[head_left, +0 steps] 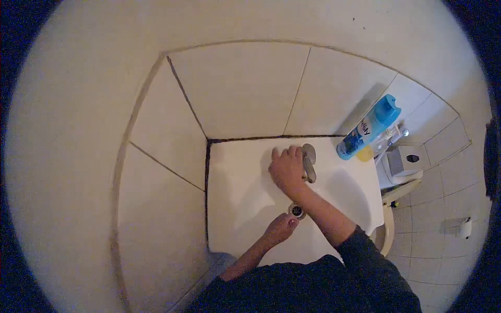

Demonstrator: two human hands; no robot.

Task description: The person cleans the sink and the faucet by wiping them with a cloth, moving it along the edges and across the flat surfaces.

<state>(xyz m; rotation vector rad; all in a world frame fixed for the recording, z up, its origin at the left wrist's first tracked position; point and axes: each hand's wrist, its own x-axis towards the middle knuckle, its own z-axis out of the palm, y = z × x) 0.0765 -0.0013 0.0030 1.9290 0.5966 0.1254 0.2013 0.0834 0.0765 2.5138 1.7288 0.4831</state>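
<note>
My right hand (287, 168) reaches across the white sink (235, 177), palm down, beside the metal faucet (309, 159). Its fingers are slightly apart, with their tips toward the back ledge, and nothing shows clearly in them. Lower down, my left hand (280, 229) is curled just left of and below the drain (296, 211). A small reddish spot shows near its fingertips; whether it is an object or skin I cannot make out.
A blue spray can (369, 127) stands on the sink's back right corner. Beside it are a clear pump bottle (383, 138) and a yellow item (365, 153). Further right are a white box (406, 160), part of a toilet (388, 229) and a paper roll (465, 229). Tiled walls enclose the sink's left and back.
</note>
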